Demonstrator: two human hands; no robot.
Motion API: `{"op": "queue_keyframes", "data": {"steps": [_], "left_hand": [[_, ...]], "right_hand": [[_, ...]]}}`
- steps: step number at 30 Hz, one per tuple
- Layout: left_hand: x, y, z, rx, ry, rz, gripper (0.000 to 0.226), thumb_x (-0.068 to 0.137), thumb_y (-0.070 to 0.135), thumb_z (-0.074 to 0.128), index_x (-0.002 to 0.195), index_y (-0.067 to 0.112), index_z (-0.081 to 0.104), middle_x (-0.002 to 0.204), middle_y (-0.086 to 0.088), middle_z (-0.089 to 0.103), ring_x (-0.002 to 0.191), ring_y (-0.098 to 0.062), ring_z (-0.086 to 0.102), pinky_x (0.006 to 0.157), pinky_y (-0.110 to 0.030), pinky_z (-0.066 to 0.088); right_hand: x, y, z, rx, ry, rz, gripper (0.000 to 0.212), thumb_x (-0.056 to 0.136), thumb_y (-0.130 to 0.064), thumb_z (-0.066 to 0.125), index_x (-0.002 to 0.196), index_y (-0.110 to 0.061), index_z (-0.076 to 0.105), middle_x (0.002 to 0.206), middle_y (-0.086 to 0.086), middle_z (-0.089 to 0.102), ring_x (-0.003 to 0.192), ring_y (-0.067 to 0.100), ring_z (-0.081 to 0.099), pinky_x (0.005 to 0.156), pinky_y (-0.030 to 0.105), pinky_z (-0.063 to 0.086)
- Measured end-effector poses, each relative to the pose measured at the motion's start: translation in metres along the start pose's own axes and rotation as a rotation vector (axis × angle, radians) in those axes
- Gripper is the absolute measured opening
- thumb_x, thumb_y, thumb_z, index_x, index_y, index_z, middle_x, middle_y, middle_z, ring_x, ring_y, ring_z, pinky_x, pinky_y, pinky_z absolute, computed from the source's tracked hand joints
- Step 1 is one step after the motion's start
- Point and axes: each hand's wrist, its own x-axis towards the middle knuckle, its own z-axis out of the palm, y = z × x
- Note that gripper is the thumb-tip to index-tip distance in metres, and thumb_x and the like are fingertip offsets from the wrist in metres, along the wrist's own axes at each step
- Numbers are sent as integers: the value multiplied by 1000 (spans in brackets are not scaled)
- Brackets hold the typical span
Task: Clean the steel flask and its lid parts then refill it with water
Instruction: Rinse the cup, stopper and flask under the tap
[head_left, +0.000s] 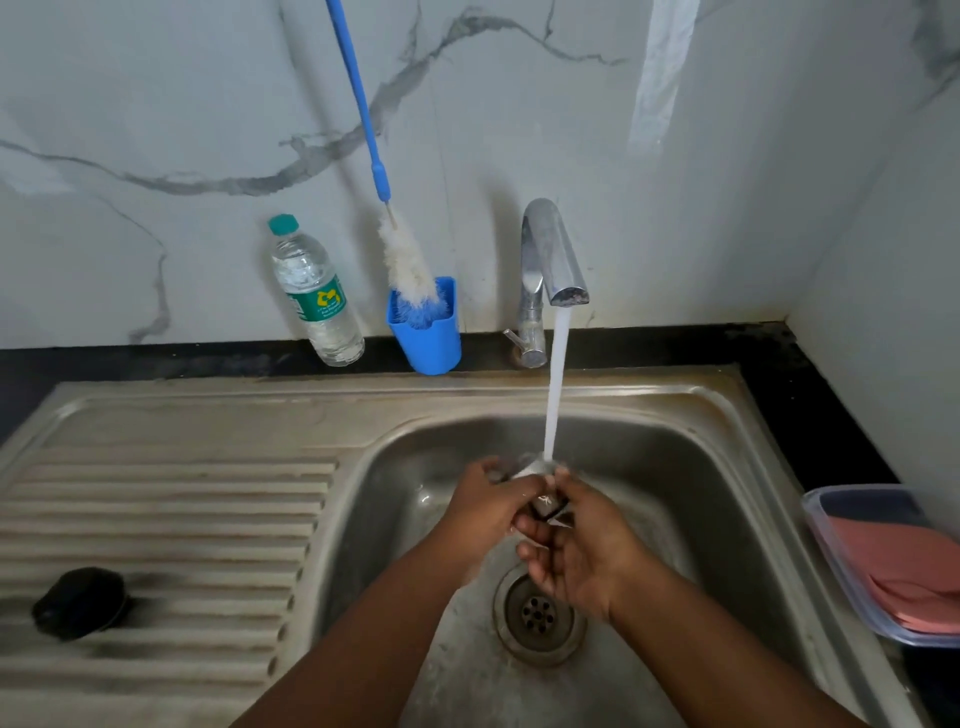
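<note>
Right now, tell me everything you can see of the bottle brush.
The bottle brush has a long, thin blue plastic handle that runs up out of frame, a short wire neck, and white fluffy bristles turning blue at the tip. It leans tilted against the marble wall, head down inside the blue cup on the counter behind the sink. No hand touches it.

At frame centre, left hand (485, 506) and right hand (582, 545) grip a small steel lid part (537, 486) under the tap's (550, 260) water stream (556, 379) over the sink (727, 467).
</note>
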Motion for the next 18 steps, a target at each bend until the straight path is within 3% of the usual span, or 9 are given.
{"op": "queue_keyframes", "data": {"steps": [2, 4, 5, 7, 9, 12, 13, 16, 18], "left_hand": [[-11, -4, -3, -44, -28, -135, 45, 81, 33, 77, 114, 5, 65, 78, -2, 69, 63, -10, 64, 61, -22, 49], [-20, -10, -7, -46, -45, -194, 35, 79, 38, 77, 100, 9, 73, 72, 1, 69, 68, -13, 65, 67, -24, 49], [-23, -14, -10, -37, -41, -206, 30, 78, 39, 79, 94, 14, 74, 71, 2, 69, 69, -13, 64, 68, -24, 48], [-30, -20, -16, 18, -4, -204, 31, 75, 37, 82, 96, 17, 70, 76, 3, 69, 69, -11, 61, 67, -24, 47], [-36, -24, -24, 88, 21, -181, 40, 73, 31, 85, 106, 20, 66, 91, 4, 71, 79, -9, 64, 71, -24, 47], [-51, -22, -29, 103, -2, -90, 46, 68, 18, 89, 106, 24, 66, 102, 4, 71, 85, -6, 67, 68, -21, 49], [-55, -21, -29, 111, -5, -28, 55, 62, 15, 92, 109, 22, 64, 106, 1, 69, 86, -7, 67, 67, -21, 51], [-66, -17, -29, 149, -12, 109, 94, 49, 17, 91, 133, 24, 48, 118, -2, 60, 103, -14, 63, 81, -29, 58], [-76, -14, -32, 168, -37, 134, 111, 57, 20, 93, 150, 24, 32, 130, 0, 56, 119, -17, 56, 98, -38, 53]], "right_hand": [[-7, 5, -1, -158, 18, -72, 46, 96, -54, 44, 102, -13, 64, 67, 7, 63, 48, 18, 55, 45, 21, 44], [-16, 9, -5, -382, 69, -163, 45, 98, -53, 40, 108, -15, 61, 72, 8, 64, 53, 19, 57, 50, 23, 45], [-18, 12, -8, -588, 138, -223, 46, 98, -55, 39, 112, -16, 59, 82, 7, 67, 62, 20, 61, 55, 25, 47], [-21, 15, -18, -1155, 345, -392, 53, 94, -60, 39, 125, -19, 50, 116, 8, 62, 97, 25, 63, 74, 30, 49], [-31, 15, -21, -1435, 397, -531, 62, 89, -60, 48, 137, -22, 36, 138, 8, 45, 119, 25, 52, 89, 32, 45], [-47, 16, -15, -1446, -3, -656, 60, 85, -41, 68, 135, -31, 37, 127, -6, 47, 103, -3, 51, 79, 4, 38], [-50, 18, -12, -1425, -73, -680, 62, 82, -38, 73, 133, -35, 37, 125, -10, 49, 99, -6, 51, 75, 3, 38], [-47, 25, -9, -1454, 17, -833, 80, 75, -44, 76, 142, -30, 35, 130, -8, 47, 116, 7, 50, 83, 12, 35], [-46, 25, -8, -1414, 31, -914, 71, 74, -39, 78, 135, -30, 44, 121, -9, 50, 114, 10, 51, 79, 8, 35]]}}
